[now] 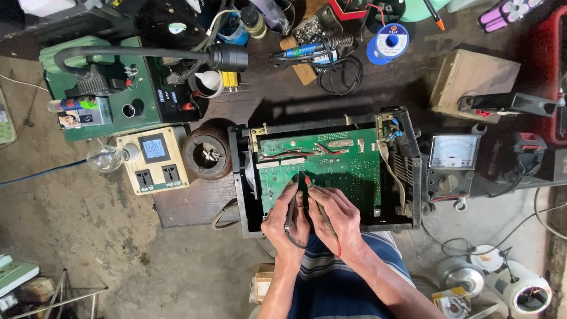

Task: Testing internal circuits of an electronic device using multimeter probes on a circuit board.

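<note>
We see a dark wooden bench (195,207) carrying an open metal case (413,177). Beside it sit a meter (453,152), a socket box (155,159) and a solder spool (388,42).

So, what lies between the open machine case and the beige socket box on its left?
In the head view, a round brown pot-like stand sits between the black case and the beige socket box. It seems to touch the case; small metal bits lie inside it.

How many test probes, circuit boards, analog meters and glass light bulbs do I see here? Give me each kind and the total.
Test probes: 2, black one in the left hand at, red one in the right hand at
Green circuit board: 1
Analog meter: 1
Glass light bulb: 1
Total: 5
</note>
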